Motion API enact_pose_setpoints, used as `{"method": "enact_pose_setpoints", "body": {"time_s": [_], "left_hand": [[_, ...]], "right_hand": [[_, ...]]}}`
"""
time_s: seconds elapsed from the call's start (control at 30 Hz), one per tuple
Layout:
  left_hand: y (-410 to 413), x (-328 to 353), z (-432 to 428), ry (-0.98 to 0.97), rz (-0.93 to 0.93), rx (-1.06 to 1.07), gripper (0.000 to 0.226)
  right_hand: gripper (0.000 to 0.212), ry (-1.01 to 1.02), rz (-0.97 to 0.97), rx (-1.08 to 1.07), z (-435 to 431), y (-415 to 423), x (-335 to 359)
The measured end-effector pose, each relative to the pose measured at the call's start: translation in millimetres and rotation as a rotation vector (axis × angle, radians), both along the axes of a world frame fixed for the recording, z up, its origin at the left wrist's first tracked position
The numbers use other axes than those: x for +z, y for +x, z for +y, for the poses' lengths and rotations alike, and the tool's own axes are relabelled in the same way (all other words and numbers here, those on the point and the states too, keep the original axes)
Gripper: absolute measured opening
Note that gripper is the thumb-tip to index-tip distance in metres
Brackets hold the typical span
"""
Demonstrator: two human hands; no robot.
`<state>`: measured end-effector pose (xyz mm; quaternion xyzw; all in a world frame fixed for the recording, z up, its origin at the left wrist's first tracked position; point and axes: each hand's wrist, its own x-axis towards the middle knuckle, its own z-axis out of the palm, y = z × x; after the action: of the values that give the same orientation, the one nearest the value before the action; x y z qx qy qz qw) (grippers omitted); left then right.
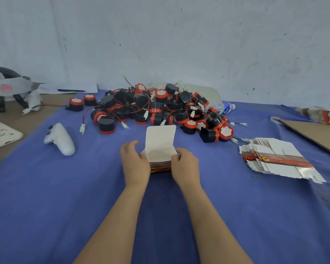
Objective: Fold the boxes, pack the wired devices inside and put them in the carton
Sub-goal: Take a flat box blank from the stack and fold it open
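The tabletop (46,187), covered in blue cloth, fills the lower and middle frame. At upper centre lies the pile of wired devices (160,107), black and red drums with tangled red leads and white plugs. At right of centre sits a fanned stack of flat boxes (274,159), not yet folded. Beyond it, at the right edge, lies a brown cardboard panel (312,136); whether it belongs to the carton cannot be told.

The box (160,147) in work stands at frame centre, directly below the pile and apart from it. Its mouth faces up, nothing shows inside, and its long axis runs left to right across the frame. The lid flap stands upright on the far edge, between the mouth and the pile.

Both hands are clamped on this box. The left hand (134,161) cups the left end with the thumb at the side flap. The right hand (185,164) pinches the right end.

Judgement: the folding step is near done; a device comes next. The closest device (190,126) lies just up-frame and right of the lid, nearer the right hand. Any reach must pass beside the raised lid, not over it.
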<state>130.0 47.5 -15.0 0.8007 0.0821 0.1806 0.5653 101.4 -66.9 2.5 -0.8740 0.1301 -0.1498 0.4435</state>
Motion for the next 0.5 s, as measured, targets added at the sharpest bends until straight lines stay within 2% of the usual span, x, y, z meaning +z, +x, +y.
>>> {"method": "enact_pose_setpoints", "body": {"time_s": [0.07,0.13,0.17,0.23,0.27,0.33,0.37,0.5], "left_hand": [[-1.5,-4.2,-2.6,0.208,0.020,0.015,0.028],[-3.6,-3.0,-4.7,0.277,0.018,-0.033,0.027],[-5.8,1.0,-7.6,0.205,0.023,-0.115,0.026],[-9.5,10.2,-16.1,-0.057,0.036,-0.291,0.024],[-10.3,16.4,-19.1,-0.101,0.012,-0.357,0.037],[-6.3,30.6,-18.4,-0.069,-0.082,-0.433,0.079],[-0.4,38.3,-13.4,-0.043,-0.130,-0.444,0.092],[42.2,73.9,37.1,-0.045,-0.175,-0.474,0.109]], "right_hand": [[0.029,-0.011,0.002,-0.017,-1.1,2.1,-2.3],[0.030,-0.018,0.000,-0.037,-2.9,3.5,-3.3],[0.031,0.010,-0.005,-0.051,-4.6,4.4,-2.8],[0.032,0.125,-0.015,-0.083,-7.4,6.0,2.0],[0.032,0.187,-0.026,-0.097,-7.9,7.2,4.9],[0.030,0.280,-0.070,-0.111,-3.5,15.4,15.0],[0.029,0.320,-0.102,-0.107,1.4,22.7,22.1],[0.032,0.408,-0.215,-0.050,38.2,71.3,53.3]]}}
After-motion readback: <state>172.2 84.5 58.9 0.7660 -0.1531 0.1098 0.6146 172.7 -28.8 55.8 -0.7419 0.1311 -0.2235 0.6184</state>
